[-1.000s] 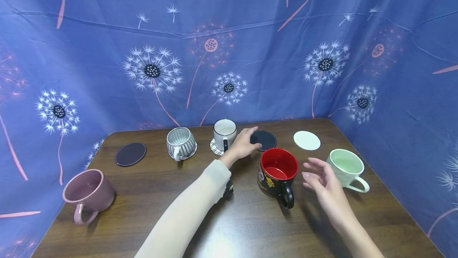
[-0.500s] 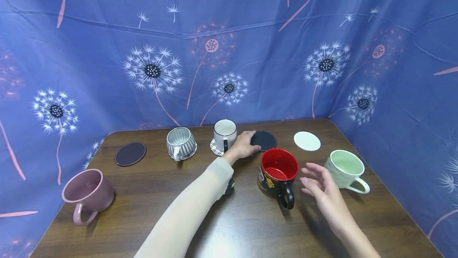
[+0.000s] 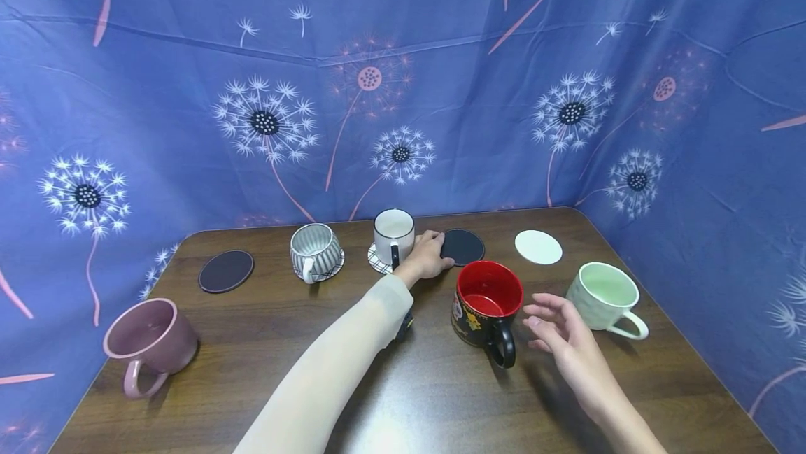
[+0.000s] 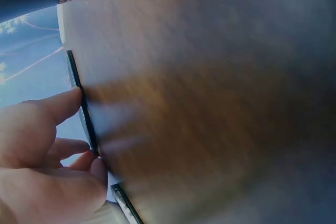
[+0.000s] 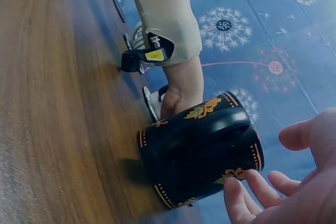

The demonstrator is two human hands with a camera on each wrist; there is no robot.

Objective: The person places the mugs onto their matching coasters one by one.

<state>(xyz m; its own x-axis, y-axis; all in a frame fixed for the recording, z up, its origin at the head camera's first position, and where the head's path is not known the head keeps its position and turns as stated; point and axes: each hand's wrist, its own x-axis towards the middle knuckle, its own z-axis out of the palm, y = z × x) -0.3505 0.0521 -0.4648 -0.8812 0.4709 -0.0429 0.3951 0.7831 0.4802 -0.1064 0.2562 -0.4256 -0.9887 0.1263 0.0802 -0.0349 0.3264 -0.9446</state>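
Observation:
My left hand [image 3: 427, 257] reaches across to the left edge of a round black coaster [image 3: 464, 247]. In the left wrist view, thumb and fingertips are right at the rim of this coaster [image 4: 84, 106], which lies flat on the table. A black mug with a red inside and yellow-orange floral trim [image 3: 488, 300] stands in front of the coaster, its handle toward me. To the right of the mug is my right hand [image 3: 569, 342], fingers loosely bent with nothing in them. In the right wrist view its fingertips overlap the lower side of the black mug [image 5: 205, 150].
A pale green mug [image 3: 601, 296] stands right of my right hand. A white coaster [image 3: 539, 247] lies at the back right. A white mug [image 3: 393, 233] and a striped mug [image 3: 315, 251] sit on patterned coasters. Farther left are a dark coaster [image 3: 225, 271] and a mauve mug [image 3: 154, 338].
My left fingers have drawn in from over the black coaster to its left edge. My right hand has moved slightly left, closer to the black mug. The mugs and coasters stay put.

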